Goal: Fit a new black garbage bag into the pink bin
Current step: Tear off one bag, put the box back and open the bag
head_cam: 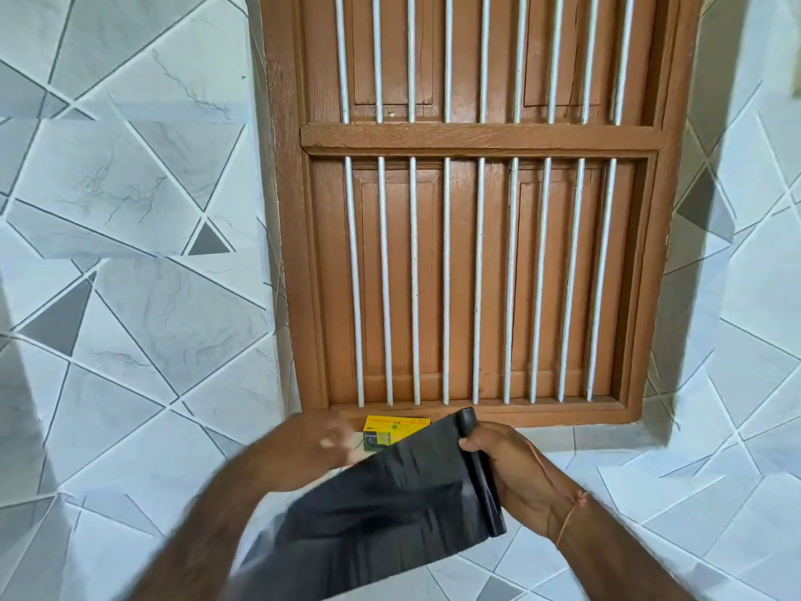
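A roll of black garbage bags (pixel 479 470) is upright in my right hand (pixel 516 470), whose fingers wrap around it. A sheet of black bag (pixel 381 505) is unrolled from it and hangs down to the left. My left hand (pixel 316 448) is blurred at the sheet's upper left edge; whether it grips the sheet is unclear. The pink bin is out of view.
A brown wooden window (pixel 472 210) with white bars fills the wall ahead. A small yellow box (pixel 390 427) lies on the sill just behind my hands. Grey and white tiled wall (pixel 130 297) surrounds the window on both sides.
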Demonstrator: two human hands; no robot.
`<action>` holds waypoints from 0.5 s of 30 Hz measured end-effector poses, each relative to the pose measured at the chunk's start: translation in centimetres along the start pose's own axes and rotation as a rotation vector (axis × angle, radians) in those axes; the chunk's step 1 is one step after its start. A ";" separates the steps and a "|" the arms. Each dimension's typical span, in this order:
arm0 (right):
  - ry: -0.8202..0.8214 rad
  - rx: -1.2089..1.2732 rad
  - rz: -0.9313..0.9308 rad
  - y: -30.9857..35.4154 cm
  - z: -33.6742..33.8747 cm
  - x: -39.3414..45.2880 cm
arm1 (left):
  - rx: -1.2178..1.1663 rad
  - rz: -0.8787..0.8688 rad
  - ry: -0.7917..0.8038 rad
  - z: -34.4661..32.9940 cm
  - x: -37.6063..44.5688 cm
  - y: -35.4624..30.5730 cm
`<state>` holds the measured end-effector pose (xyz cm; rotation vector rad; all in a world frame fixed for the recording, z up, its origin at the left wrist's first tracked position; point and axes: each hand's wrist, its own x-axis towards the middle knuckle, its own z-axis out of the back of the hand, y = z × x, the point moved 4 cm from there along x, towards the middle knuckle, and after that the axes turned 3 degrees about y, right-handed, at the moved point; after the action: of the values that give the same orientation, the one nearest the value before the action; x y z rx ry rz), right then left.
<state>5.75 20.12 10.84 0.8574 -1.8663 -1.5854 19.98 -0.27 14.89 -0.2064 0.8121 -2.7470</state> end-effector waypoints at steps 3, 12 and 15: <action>0.118 0.006 0.012 0.4 -1.2 0.1 | -0.487 -0.149 0.090 -4.1 1.5 -4.1; 0.012 -0.005 0.041 -0.1 1.0 0.2 | -0.394 -0.172 0.023 -7.3 4.5 -6.0; -0.032 -0.033 0.091 -0.3 1.1 0.4 | -0.337 -0.150 -0.025 -6.8 4.6 -6.4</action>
<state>4.73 20.52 10.39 0.7264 -1.8684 -1.5779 12.75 7.04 13.07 -0.3801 1.2988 -2.7177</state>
